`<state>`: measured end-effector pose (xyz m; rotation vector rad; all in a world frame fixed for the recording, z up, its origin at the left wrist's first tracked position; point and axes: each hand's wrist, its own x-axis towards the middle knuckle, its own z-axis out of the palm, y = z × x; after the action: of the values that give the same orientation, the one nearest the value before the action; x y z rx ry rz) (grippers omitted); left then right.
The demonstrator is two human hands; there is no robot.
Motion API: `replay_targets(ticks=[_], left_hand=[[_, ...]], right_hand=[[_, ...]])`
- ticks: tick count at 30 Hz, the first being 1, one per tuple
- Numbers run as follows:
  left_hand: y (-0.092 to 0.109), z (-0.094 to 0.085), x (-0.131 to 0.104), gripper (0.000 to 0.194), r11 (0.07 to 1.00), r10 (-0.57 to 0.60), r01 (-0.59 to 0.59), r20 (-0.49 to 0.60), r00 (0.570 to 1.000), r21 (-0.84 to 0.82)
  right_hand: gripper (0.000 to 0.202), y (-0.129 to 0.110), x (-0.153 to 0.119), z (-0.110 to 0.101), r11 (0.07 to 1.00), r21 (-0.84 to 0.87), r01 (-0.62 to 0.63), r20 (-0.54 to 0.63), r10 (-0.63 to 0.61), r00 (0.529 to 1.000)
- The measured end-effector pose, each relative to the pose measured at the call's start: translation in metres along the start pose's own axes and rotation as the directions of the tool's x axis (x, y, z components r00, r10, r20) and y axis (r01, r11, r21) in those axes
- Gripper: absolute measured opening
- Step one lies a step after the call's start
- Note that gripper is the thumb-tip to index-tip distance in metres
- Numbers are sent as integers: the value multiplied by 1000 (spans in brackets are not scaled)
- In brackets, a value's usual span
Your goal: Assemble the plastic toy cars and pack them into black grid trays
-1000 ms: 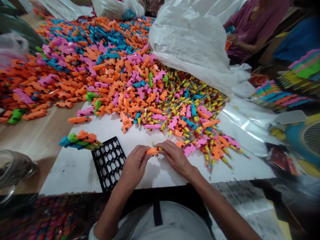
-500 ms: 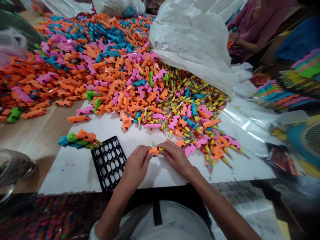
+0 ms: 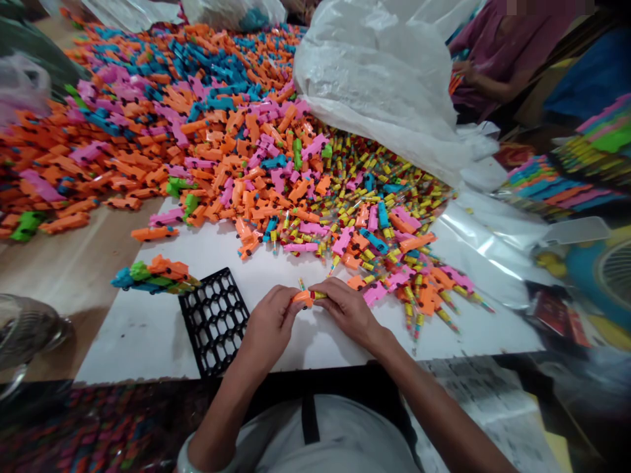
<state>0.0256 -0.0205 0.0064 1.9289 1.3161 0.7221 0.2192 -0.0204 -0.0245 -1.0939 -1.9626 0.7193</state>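
Note:
My left hand [image 3: 270, 320] pinches an orange toy car [image 3: 302, 299] above the white board [image 3: 148, 335]. From the right, my right hand [image 3: 349, 311] grips a small yellow tube [image 3: 319, 295] whose end meets the car. Another thin tube tip [image 3: 301, 284] points up just behind the car. Left of my hands lies a black grid tray [image 3: 215, 322] with hexagonal holes. At its upper left corner stands a row of blue, green and orange cars [image 3: 155, 274] with yellow tubes.
Behind my hands spreads a big heap of toy cars [image 3: 211, 164], with yellow tubes [image 3: 359, 164] on its right under a white plastic bag [image 3: 379, 79]. A glass mug [image 3: 29, 332] stands at the left. A person [image 3: 507, 59] sits at the upper right, near a fan [image 3: 611, 269].

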Motion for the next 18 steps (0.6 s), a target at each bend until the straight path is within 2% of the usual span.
replay_targets(ticks=[5, 8, 11, 13, 18], left_hand=[[-1, 2, -1, 25, 994, -97, 97, -14, 995, -52], [-1, 8, -5, 28, 973, -218, 215, -21, 976, -90], [0, 14, -8, 27, 945, -306, 301, -25, 952, -126], [1, 17, -9, 27, 917, -359, 355, 12, 933, -182], [6, 14, -12, 31, 780, -504, 530, 170, 847, -333]], right_hand=[[22, 1, -1, -2, 998, -34, 60, 47, -58, 997], [22, -2, -4, -3, 992, -60, 107, 84, -101, 991], [21, -6, -9, -2, 974, -172, 145, 111, -127, 986], [21, -8, -13, 1, 948, -273, 164, 112, -138, 984], [27, -7, -27, 13, 891, -413, 188, 97, -162, 982]])
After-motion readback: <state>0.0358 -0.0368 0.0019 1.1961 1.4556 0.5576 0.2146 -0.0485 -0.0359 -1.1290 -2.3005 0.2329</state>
